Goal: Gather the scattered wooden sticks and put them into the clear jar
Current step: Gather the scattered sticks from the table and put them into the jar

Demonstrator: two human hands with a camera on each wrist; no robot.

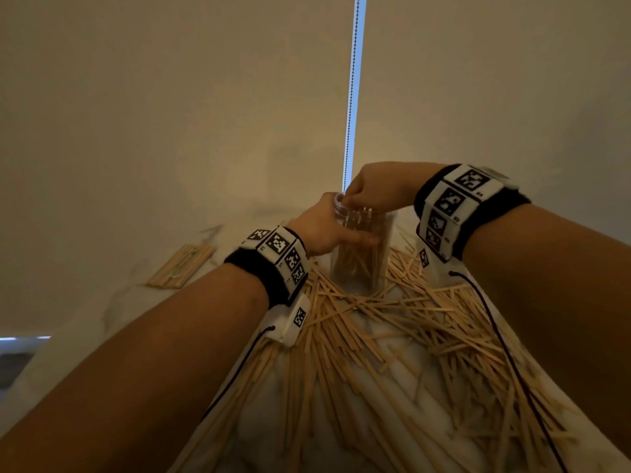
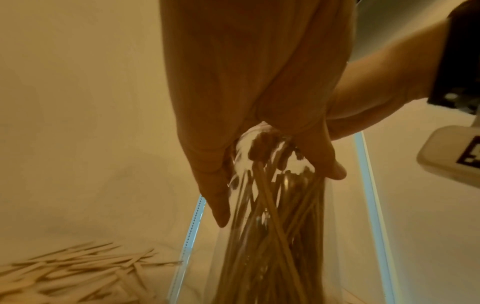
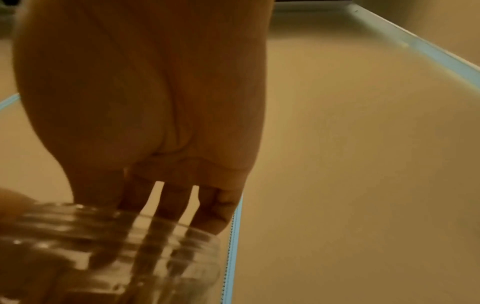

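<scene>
Left hand (image 1: pixel 322 230) wraps fingers round the clear jar (image 1: pixel 362 254) at frame centre; right hand (image 1: pixel 374 192) fingers dip into its mouth, grip unclear. Step: loading. Next: grab from loose wooden sticks (image 1: pixel 392 322) below.

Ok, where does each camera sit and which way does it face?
Head: worn on the head, looking forward and down at the clear jar among scattered wooden sticks; both forearms, wristbands, left hand and right hand show.
Left wrist: looks along the left hand, which grips the jar; the right forearm shows.
Right wrist: looks along the right hand's fingers over the jar rim.
Shared: all three see the jar.
</scene>
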